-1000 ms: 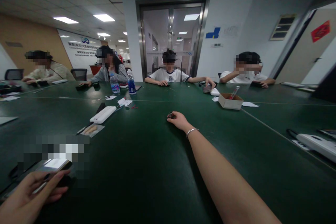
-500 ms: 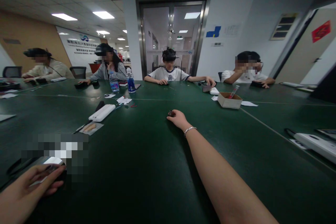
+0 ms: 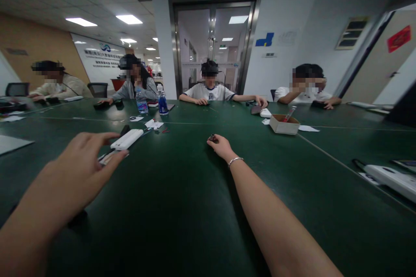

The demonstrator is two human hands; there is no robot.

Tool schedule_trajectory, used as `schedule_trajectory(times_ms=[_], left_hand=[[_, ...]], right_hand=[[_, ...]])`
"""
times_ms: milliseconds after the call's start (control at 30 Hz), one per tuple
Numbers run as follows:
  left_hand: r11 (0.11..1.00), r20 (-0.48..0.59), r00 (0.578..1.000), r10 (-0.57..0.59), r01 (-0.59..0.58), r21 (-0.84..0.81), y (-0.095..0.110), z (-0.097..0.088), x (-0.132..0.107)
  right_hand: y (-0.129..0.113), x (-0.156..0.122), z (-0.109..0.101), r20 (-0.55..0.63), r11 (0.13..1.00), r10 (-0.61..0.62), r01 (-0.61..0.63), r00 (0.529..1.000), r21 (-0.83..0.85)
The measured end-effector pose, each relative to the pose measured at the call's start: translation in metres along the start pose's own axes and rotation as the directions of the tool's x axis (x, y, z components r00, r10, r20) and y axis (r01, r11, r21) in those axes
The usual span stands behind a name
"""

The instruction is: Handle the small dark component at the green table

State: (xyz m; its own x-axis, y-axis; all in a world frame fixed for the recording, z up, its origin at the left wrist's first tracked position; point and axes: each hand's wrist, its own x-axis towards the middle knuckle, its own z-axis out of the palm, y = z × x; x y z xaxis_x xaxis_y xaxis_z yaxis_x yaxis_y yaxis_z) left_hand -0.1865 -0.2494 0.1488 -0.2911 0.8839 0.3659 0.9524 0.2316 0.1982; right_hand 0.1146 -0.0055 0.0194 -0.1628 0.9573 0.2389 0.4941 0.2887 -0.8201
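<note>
My right hand (image 3: 222,147), wearing a silver bangle (image 3: 235,162), is closed around a small dark object with a round, metallic-looking top (image 3: 212,137). Most of that object is hidden by my fingers, so its kind does not show. My left hand (image 3: 78,164) is raised over the left part of the table, thumb and fingers apart, holding nothing. Just past its fingertips lies a white oblong device (image 3: 127,139) with a dark cord; the hand partly covers a small clear packet (image 3: 106,158). Below my left wrist a black thing (image 3: 78,218) shows, mostly hidden.
The green table (image 3: 182,190) carries two water bottles (image 3: 163,103), paper scraps (image 3: 154,124), and a small cardboard box (image 3: 284,124) with a clear tube in it. Another white device (image 3: 391,177) lies at right. Several people sit along the far side, such as one person (image 3: 209,88) opposite.
My left hand has let go of the shiny dark thing at lower left, moved up and forward, and opened. My right hand has stayed nearly in place, the small object tilting slightly.
</note>
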Motion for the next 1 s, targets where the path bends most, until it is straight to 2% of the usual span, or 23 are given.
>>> schedule_trajectory(times_ms=[67,100,167,233,300,367,400,467,533,700,800,1000], left_hand=[[0.976,-0.034,0.977,0.212,-0.213,-0.032,0.058,-0.008,0.025],[0.949,-0.016,0.953,0.304,-0.304,-0.082,0.084,-0.004,0.038],[0.88,-0.018,0.894,0.447,-0.443,-0.173,0.128,0.019,0.064],[0.831,0.01,0.857,0.515,-0.496,-0.252,0.162,0.054,0.087],[0.835,0.12,0.862,0.493,-0.429,-0.345,0.187,0.093,0.104],[0.856,0.258,0.886,0.386,-0.24,-0.457,0.206,0.127,0.114],[0.834,0.281,0.892,0.354,-0.165,-0.526,0.213,0.142,0.117],[0.764,0.249,0.914,0.32,-0.093,-0.639,0.223,0.167,0.118],[0.73,0.185,0.93,0.316,-0.115,-0.674,0.228,0.189,0.116],[0.673,0.101,0.955,0.279,-0.119,-0.73,0.222,0.231,0.114],[0.585,0.072,0.967,0.244,-0.087,-0.806,0.212,0.244,0.119],[0.34,0.182,0.956,0.229,0.097,-0.935,0.203,0.244,0.124]], right_hand=[[-0.001,-0.001,-0.001,-0.007,0.999,0.017,-0.017,1.0,0.032],[-0.002,-0.002,-0.001,-0.01,0.999,0.026,-0.025,1.0,0.045],[-0.002,-0.003,-0.001,-0.019,0.997,0.035,-0.034,0.999,0.07],[-0.004,-0.004,-0.002,-0.041,0.998,0.023,-0.02,0.999,0.067],[-0.006,-0.005,-0.004,-0.065,0.999,0.006,-0.004,0.998,0.035],[-0.008,-0.005,-0.006,-0.066,1.0,0.014,-0.015,0.998,-0.009],[-0.01,-0.005,-0.007,-0.054,0.999,0.028,-0.03,0.998,-0.036],[-0.011,-0.004,-0.009,-0.021,0.994,0.067,-0.069,0.998,-0.09],[-0.011,-0.002,-0.009,-0.006,0.99,0.103,-0.103,0.995,-0.1],[-0.003,0.003,-0.008,0.008,0.989,0.136,-0.136,0.991,0.061],[0.0,0.004,-0.009,0.08,0.949,0.189,-0.203,0.979,0.24],[0.003,0.002,-0.021,0.187,0.742,0.229,-0.295,0.955,0.602]])
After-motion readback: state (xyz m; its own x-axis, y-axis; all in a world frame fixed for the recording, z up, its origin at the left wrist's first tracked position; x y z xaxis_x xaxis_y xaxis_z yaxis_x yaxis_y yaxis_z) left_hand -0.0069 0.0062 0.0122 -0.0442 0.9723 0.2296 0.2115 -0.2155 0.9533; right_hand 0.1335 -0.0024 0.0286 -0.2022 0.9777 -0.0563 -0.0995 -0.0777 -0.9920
